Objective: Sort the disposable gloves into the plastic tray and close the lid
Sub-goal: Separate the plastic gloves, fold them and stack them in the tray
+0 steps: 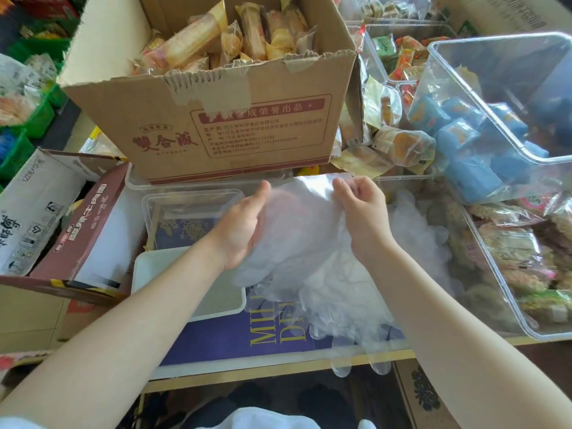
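Right now we are looking at a task that seems only partly done: the small plastic tray (192, 212) is sitting at the left, open, apparently without gloves in it, and we are judging that the white lid (185, 280) lying just in front of it is the one to be closed last. Our left hand (241, 230) is cupping the bunch of disposable gloves (303, 243) from the side, its fingers curled round the film. The bunch is hanging in the air between both hands, just right of the tray, its loose ends trailing down over the purple box (278, 339) and the edge of the tabletop (278, 371). Our right hand (362, 212) is pinching the top edge of the gloves between thumb and fingers. More gloves (414, 233) are lying heaped behind that hand, so sorting is still ahead. Behind, a cardboard box (216, 119) is holding wrapped snacks; at the right, a clear tilted bin (501, 119) is holding blue packets.
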Available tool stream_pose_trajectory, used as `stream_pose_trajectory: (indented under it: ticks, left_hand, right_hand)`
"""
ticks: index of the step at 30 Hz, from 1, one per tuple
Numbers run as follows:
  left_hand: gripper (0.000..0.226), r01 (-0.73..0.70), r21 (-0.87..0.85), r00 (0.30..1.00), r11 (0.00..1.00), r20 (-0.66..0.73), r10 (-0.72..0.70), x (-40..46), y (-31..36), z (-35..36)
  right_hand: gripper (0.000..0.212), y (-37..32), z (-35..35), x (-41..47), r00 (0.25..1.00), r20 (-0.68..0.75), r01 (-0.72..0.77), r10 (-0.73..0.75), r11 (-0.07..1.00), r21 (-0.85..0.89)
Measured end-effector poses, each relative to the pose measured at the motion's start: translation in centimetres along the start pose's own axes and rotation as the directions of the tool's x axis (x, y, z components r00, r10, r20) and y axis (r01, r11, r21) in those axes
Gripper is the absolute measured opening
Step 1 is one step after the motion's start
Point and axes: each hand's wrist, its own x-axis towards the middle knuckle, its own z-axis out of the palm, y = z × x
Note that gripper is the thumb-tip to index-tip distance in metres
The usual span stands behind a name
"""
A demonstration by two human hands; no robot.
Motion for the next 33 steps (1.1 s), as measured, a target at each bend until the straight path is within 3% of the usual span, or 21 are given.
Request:
stream_pose_trajectory:
  ticks: [2, 4, 6, 7, 9, 10, 12, 14, 16, 18, 24, 30, 33]
  left_hand:
    - [0.061, -0.029, 0.018, 0.999, 0.999, -0.018, 0.030, -0.3, -0.3, 0.3]
    - [0.046, -0.154, 0.319, 0.981, 0.935, -0.065, 0.184, -0.2, -0.8, 0.7]
    - [0.005, -0.200, 0.445, 0.953, 0.873, -0.116, 0.278, 0.0, -1.0, 1.0]
    - [0.014, -0.219, 0.452, 0.943, 0.865, -0.130, 0.306, 0.2, -1.1, 1.0]
    - [0.025, -0.236, 0.472, 0.943, 0.849, -0.098, 0.317, 0.2, -0.7, 0.9]
    - [0.023, -0.230, 0.505, 0.953, 0.832, -0.056, 0.298, 0.1, -0.2, 0.9]
    - [0.014, -0.233, 0.573, 0.965, 0.786, 0.037, 0.260, -0.1, 0.4, 1.0]
    - [0.011, -0.251, 0.589, 0.965, 0.768, 0.096, 0.242, -0.2, 0.8, 1.1]
    - [0.015, -0.265, 0.571, 0.963, 0.777, 0.114, 0.245, -0.4, 1.1, 1.4]
    - [0.019, -0.271, 0.548, 0.961, 0.791, 0.110, 0.253, -0.4, 1.3, 1.4]
    - [0.024, -0.258, 0.573, 0.964, 0.778, 0.093, 0.251, -0.6, 1.6, 1.2]
    - [0.018, -0.157, 0.565, 0.987, 0.810, 0.076, 0.138, -0.6, 1.1, 0.7]
    - [0.029, -0.076, 0.703, 0.996, 0.707, 0.080, 0.028, -1.0, 0.8, -0.5]
  right_hand:
    - [0.026, 0.0, 0.2, -0.1, 0.990, -0.137, 0.029, -0.036, 0.998, -0.052]
    - [0.024, 0.3, 0.2, -0.1, 0.980, -0.188, 0.051, -0.061, 0.997, -0.061]
    - [0.014, 0.5, 0.0, -0.1, 0.986, -0.152, 0.062, -0.074, 0.994, -0.085]
    - [0.015, 0.5, -0.3, -0.1, 0.990, -0.114, 0.068, -0.081, 0.992, -0.110]
    - [0.043, 0.3, -1.5, 0.0, 0.985, -0.027, 0.156, -0.169, 0.953, -0.260]
    - [0.054, 0.0, -2.2, 0.1, 0.959, 0.032, 0.271, -0.283, 0.874, -0.402]
    - [0.053, -0.8, -3.2, 0.3, 0.803, 0.277, 0.569, -0.527, 0.542, -0.618]
    - [0.050, -1.6, -3.0, 0.3, 0.639, 0.552, 0.745, -0.536, 0.250, -0.619]
    - [0.050, -2.2, -2.3, 0.1, 0.569, 0.690, 0.803, -0.447, 0.120, -0.584]
    - [0.047, -2.3, -1.9, 0.1, 0.535, 0.729, 0.823, -0.428, 0.068, -0.564]
    - [0.048, -1.5, -1.7, -0.7, 0.559, 0.754, 0.825, -0.345, 0.138, -0.548]
    - [0.008, -2.0, -1.7, -0.2, 0.700, 0.670, 0.671, -0.246, 0.547, -0.500]
    - [0.011, -2.3, -2.5, 0.2, 0.772, 0.626, 0.495, -0.112, 0.723, -0.482]
